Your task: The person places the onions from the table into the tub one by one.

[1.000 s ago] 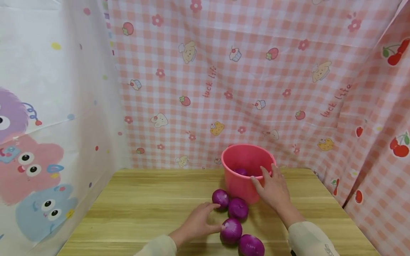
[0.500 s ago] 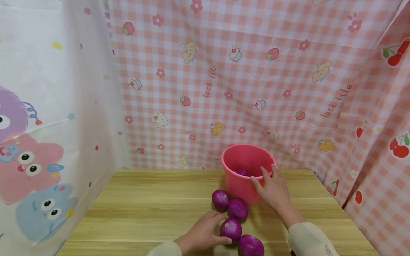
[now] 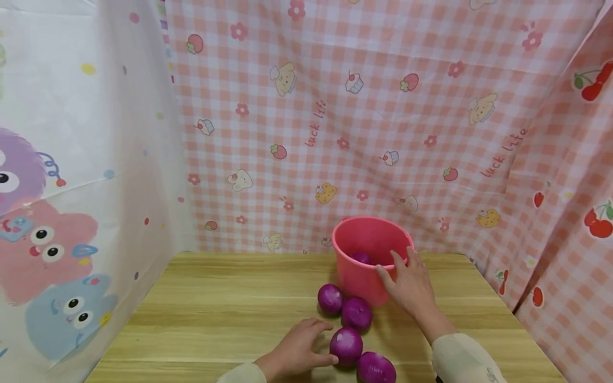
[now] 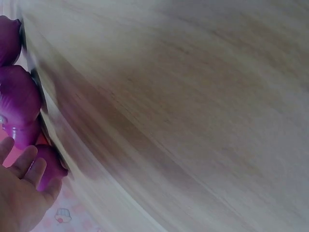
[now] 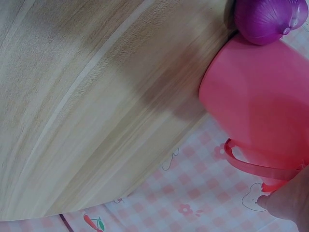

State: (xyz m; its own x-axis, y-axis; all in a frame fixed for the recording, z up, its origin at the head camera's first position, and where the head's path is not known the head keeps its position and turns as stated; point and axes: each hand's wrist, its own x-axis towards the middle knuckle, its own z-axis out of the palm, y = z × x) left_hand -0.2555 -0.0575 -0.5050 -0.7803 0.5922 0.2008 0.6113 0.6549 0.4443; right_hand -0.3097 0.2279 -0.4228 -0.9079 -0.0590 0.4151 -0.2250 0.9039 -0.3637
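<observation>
Several purple onions lie in a zigzag row on the wooden table in front of a pink bucket point(image 3: 356, 279). My left hand point(image 3: 298, 348) is beside the row, fingers spread and loosely bent, its thumb tip at the left side of one onion point(image 3: 346, 346); whether it touches cannot be told. Closer to me lies another onion point(image 3: 377, 368); two more, a far onion point(image 3: 330, 299) and a middle onion point(image 3: 356, 314), sit by the bucket's base. My right hand point(image 3: 413, 287) holds the bucket's right rim. Inside, a purple onion point(image 3: 361, 258) shows partly, and the rim hides the rest.
The wooden table point(image 3: 220, 303) extends left of the onions. A pink checked cloth point(image 3: 268, 133) hangs behind it, and a white cartoon-printed cloth point(image 3: 119, 186) hangs on the left. The bucket's handle point(image 5: 260, 170) hangs at its side in the right wrist view.
My left hand moved toward me and right to the onion nearest it, then drew back slightly left. The onions, the bucket and my right hand stay in place.
</observation>
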